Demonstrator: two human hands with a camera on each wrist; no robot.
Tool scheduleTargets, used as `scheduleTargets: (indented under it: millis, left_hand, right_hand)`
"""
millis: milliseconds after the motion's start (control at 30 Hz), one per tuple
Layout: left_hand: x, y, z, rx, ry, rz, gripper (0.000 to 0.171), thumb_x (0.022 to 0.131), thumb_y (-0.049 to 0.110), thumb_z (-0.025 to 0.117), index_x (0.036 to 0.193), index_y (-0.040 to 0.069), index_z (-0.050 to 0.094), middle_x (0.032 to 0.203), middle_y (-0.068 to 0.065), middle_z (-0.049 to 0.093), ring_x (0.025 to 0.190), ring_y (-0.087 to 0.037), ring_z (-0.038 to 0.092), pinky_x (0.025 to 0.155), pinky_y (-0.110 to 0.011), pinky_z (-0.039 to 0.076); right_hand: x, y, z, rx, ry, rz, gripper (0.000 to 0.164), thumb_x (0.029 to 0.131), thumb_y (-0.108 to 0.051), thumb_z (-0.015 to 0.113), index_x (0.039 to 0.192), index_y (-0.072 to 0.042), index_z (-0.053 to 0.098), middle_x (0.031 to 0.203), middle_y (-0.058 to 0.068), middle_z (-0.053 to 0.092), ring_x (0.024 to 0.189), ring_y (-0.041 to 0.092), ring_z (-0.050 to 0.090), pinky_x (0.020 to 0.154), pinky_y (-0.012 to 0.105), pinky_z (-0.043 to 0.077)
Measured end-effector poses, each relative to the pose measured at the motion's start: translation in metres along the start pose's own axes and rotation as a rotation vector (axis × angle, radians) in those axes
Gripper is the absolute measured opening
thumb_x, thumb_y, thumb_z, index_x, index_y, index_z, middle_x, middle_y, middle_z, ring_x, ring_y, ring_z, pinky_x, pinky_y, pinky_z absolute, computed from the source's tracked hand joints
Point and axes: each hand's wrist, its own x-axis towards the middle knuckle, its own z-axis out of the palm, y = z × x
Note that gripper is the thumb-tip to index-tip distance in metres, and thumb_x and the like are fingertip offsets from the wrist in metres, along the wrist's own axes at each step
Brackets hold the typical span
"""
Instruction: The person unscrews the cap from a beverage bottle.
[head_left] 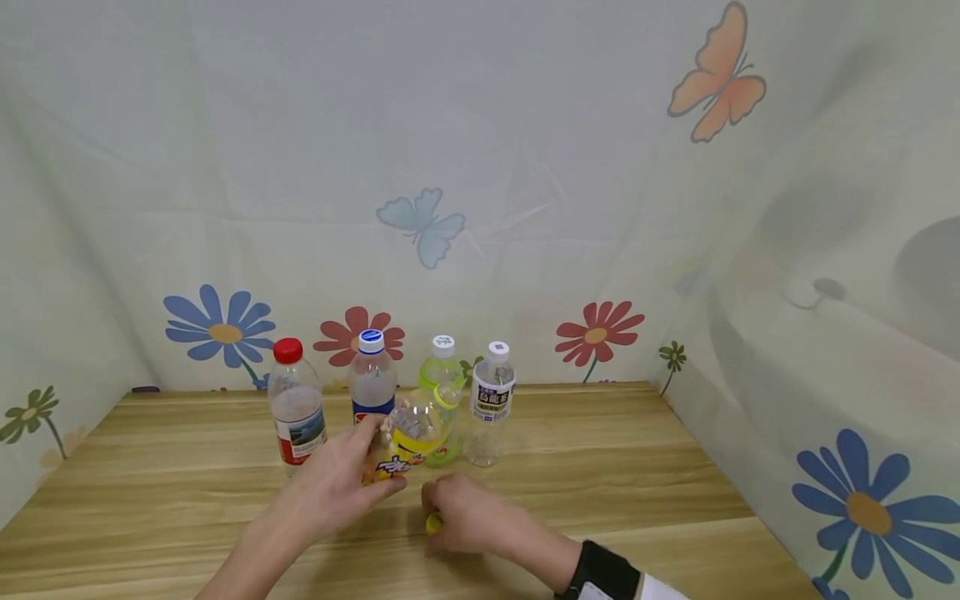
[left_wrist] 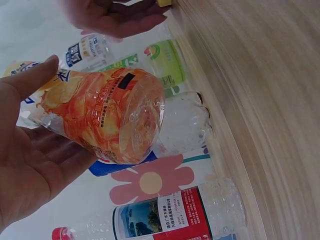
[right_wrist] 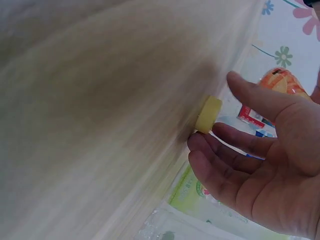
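Observation:
My left hand (head_left: pixel 337 483) grips a clear plastic bottle (head_left: pixel 412 429) with an orange and yellow label. The bottle is tilted, its uncapped neck leaning up to the right and a yellow ring round it. In the left wrist view its base (left_wrist: pixel 142 117) faces the camera, with the thumb and fingers on either side of the label. On the wooden table, my right hand (head_left: pixel 472 512) is at a yellow bottle cap (right_wrist: pixel 208 115). Fingertips are right at the cap's lower edge in the right wrist view, while the thumb (right_wrist: pixel 250 95) stands apart from it.
Behind the hands stand a red-capped bottle (head_left: pixel 296 408), a blue-capped bottle (head_left: pixel 372 379), a green-labelled bottle (head_left: pixel 438 367) and a white-capped tea bottle (head_left: pixel 491 404). A flower-printed cloth (head_left: pixel 525 250) hangs along the back and sides of the table (head_left: pixel 600 483).

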Motion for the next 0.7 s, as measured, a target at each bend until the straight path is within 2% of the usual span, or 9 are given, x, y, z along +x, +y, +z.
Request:
scheduleTargets:
  millis: [100,167,333,533,700]
  left_hand:
    - [-0.001,-0.001,0.0,-0.005,0.007,0.014,0.071,0.076,0.034,0.086,0.133,0.019,0.046,0.113,0.005,0.062,0.096,-0.01,0.064,0.083,-0.03,0.052]
    - [-0.001,-0.001,0.001,-0.004,0.019,0.031,0.071,0.076,0.035,0.086,0.132,0.019,0.047,0.11,0.007,0.063,0.094,-0.008,0.064,0.083,-0.028,0.052]
    - [-0.002,0.001,0.001,-0.016,0.044,0.078,0.07,0.077,0.036,0.085,0.133,0.019,0.047,0.111,0.008,0.062,0.097,-0.007,0.064,0.084,-0.027,0.051]
    - [-0.002,0.004,0.002,-0.059,0.071,0.116,0.07,0.076,0.036,0.086,0.132,0.016,0.05,0.116,0.007,0.061,0.104,-0.01,0.062,0.089,-0.03,0.05]
    - [-0.004,0.006,0.004,-0.103,0.08,0.18,0.064,0.075,0.026,0.088,0.127,0.017,0.051,0.112,0.008,0.062,0.102,-0.01,0.063,0.087,-0.027,0.05]
  right_hand:
    - [-0.001,0.002,-0.004,0.101,0.016,0.018,0.042,0.076,-0.034,0.084,0.103,-0.009,0.063,0.081,-0.008,0.059,0.073,0.003,0.055,0.062,0.013,0.043]
    - [-0.002,0.004,-0.009,0.216,0.041,0.03,0.047,0.08,-0.037,0.081,0.112,-0.007,0.062,0.089,-0.005,0.062,0.081,0.007,0.059,0.067,0.015,0.045]
    - [-0.003,0.009,-0.019,0.459,0.147,0.003,0.051,0.087,-0.04,0.076,0.125,-0.014,0.056,0.105,-0.005,0.062,0.094,0.013,0.061,0.074,0.017,0.048]
    - [-0.004,0.008,-0.026,0.609,0.23,-0.08,0.05,0.09,-0.04,0.072,0.131,-0.019,0.052,0.117,-0.009,0.06,0.102,0.018,0.063,0.081,0.022,0.05]
    - [-0.007,0.002,-0.029,0.736,0.255,-0.131,0.055,0.09,-0.037,0.073,0.137,-0.025,0.048,0.13,-0.014,0.053,0.116,0.01,0.057,0.09,0.028,0.048]
